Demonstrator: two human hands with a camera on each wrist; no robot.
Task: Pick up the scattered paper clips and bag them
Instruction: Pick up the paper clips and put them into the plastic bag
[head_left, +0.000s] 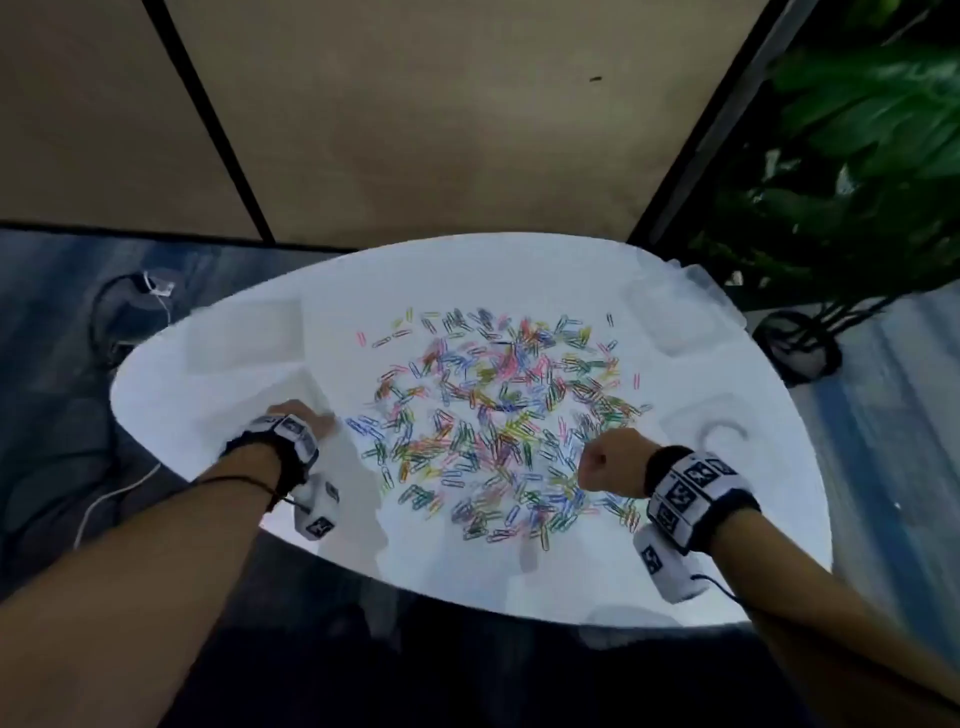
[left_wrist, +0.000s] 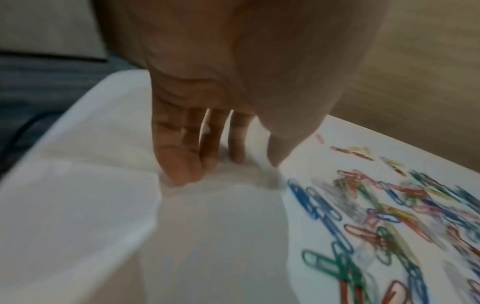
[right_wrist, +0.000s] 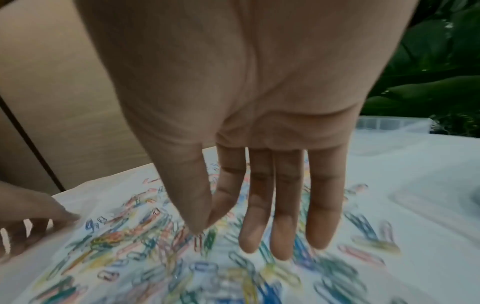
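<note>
White round desk (head_left: 727, 545) carries scattered coloured wire paper clips (head_left: 493, 415): light, slippery. My left hand (head_left: 306, 418) pinches a clear plastic bag (left_wrist: 78, 205); my right hand (head_left: 605, 460) pinches one clip.

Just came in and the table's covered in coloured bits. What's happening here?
A person is starting to gather paper clips scattered across a white table. The left hand touches down on a clear plastic bag at the table's left side. The right hand hangs over the near right part of the pile, thumb and forefinger close together, other fingers straight. No clips look bagged yet.
</note>
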